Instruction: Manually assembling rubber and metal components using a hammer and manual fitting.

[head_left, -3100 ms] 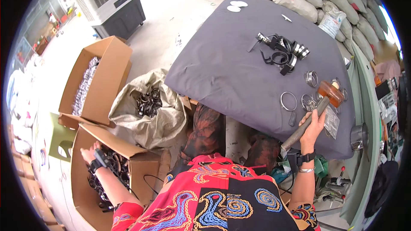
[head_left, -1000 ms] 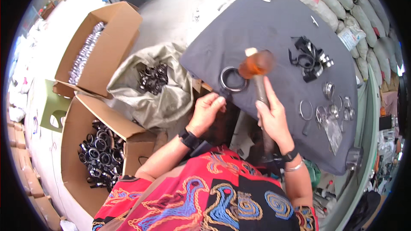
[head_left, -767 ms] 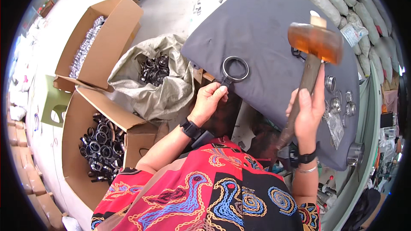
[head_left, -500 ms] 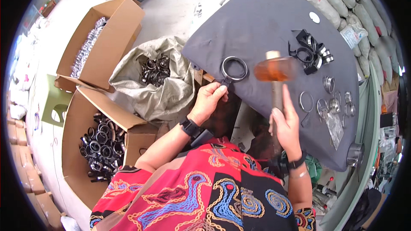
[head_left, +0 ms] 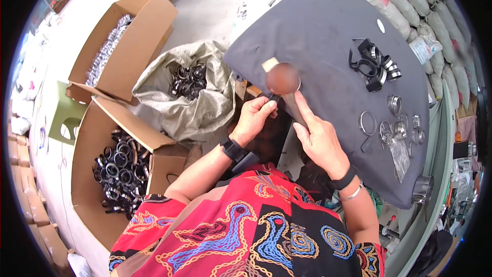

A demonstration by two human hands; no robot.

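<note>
Right hand [head_left: 325,146] grips a brown-headed mallet [head_left: 283,78], index finger laid along its shaft. Left hand [head_left: 254,118], just to its left, pinches a dark band [head_left: 274,98] whose rest, beyond those fingertips at the near corner of the desk [head_left: 328,46], is mostly hidden by the mallet head; whether they touch, I cannot tell. This looks like the striking step; the next move calls for a steady pinch, fingers clear.

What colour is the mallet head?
The mallet head is reddish brown, seen in the head view.
</note>
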